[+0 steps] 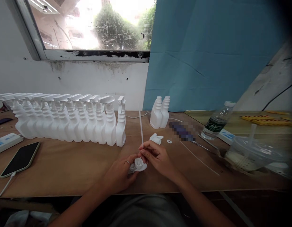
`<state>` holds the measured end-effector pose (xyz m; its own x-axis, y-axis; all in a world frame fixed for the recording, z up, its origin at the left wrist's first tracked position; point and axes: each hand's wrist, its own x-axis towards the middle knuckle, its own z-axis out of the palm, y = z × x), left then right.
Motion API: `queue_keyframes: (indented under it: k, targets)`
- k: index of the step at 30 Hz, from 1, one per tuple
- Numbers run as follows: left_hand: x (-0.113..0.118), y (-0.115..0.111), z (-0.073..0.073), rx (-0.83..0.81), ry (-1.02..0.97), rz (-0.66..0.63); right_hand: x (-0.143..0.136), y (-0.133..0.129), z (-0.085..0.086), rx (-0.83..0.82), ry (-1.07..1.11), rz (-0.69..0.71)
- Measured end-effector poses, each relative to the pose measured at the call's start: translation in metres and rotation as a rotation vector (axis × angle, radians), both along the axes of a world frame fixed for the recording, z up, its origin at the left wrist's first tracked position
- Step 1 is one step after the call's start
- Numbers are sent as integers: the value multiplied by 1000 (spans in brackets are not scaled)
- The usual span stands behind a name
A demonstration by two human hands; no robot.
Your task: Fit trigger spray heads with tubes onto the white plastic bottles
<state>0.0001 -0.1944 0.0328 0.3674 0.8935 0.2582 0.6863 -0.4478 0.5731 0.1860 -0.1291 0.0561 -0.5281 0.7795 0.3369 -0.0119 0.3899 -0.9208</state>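
My left hand [121, 171], with a ring on one finger, is closed around a white trigger spray head [139, 164] just above the table's front part. The head's round collar faces up. Against it, my right hand [160, 157] pinches a thin white dip tube [141, 126], which stands nearly upright above the fingers. Its lower end is hidden by the fingertips, so I cannot tell whether it sits in the head. Beyond my right hand lie another white spray head [156, 138] and a small white washer [169, 141].
White spray bottles [72, 126] with heads on stand in a row at left; two headless bottles [156, 116] stand at back centre. A phone [20, 159] and power strip [8, 142] lie left. At right are a water bottle [214, 124], a lidded plastic cup [245, 157] and a blurred-out item.
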Motion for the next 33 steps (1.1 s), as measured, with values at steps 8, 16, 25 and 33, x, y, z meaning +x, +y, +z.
queue_keyframes:
  k: [8, 16, 25, 33]
  targets:
    - [-4, -1, 2, -9, -29, -31, 5, 5, -10, 253, -253, 0]
    - [-4, 3, -6, -69, -73, -9, -3, 0, -17, 336, -273, -72]
    - [20, 26, 20, -160, -237, -52, 43, -11, -20, 406, -181, -123]
    - [79, 104, 94, -342, -124, -595, 114, -10, -9, 1080, -343, -616]
